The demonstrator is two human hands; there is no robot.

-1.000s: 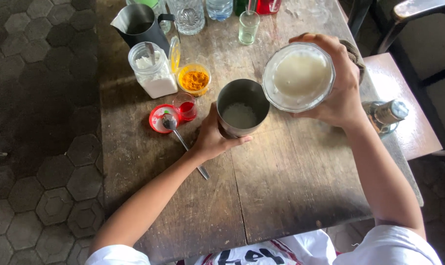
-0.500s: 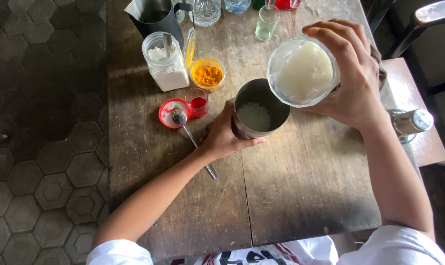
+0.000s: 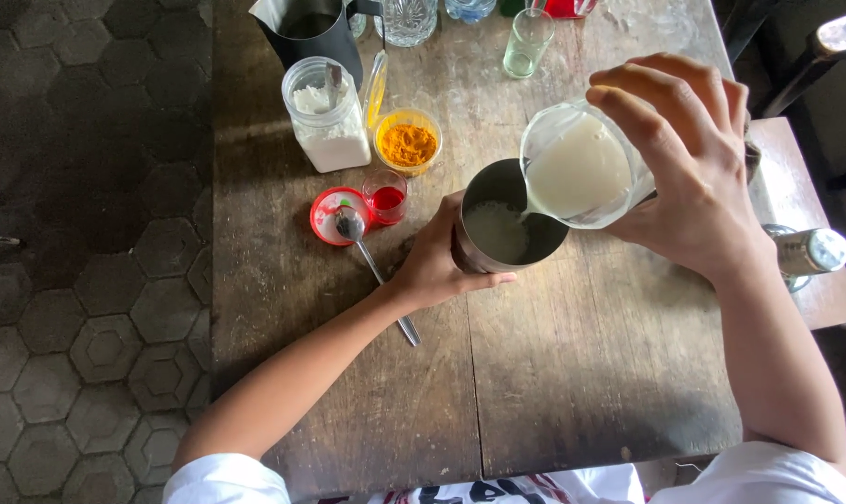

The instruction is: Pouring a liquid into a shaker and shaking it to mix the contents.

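Note:
My left hand (image 3: 434, 266) wraps around the side of a dark metal cup (image 3: 505, 220) standing on the wooden table (image 3: 553, 383). My right hand (image 3: 689, 177) holds a clear glass (image 3: 581, 168) of milky white liquid, tilted over the cup's rim. A thin white stream runs from the glass into the cup, where white liquid lies at the bottom.
A spoon (image 3: 371, 266) rests on a red lid (image 3: 334, 215) beside a small glass of red liquid (image 3: 385, 196). Behind them stand a bowl of yellow powder (image 3: 407, 143), a jar of white powder (image 3: 328, 117), a black pitcher (image 3: 311, 33) and several glasses. A bottle (image 3: 808, 252) lies at the right.
My right hand has tipped the glass further and brought it over the cup; the white liquid now pours in. My left hand stays on the cup.

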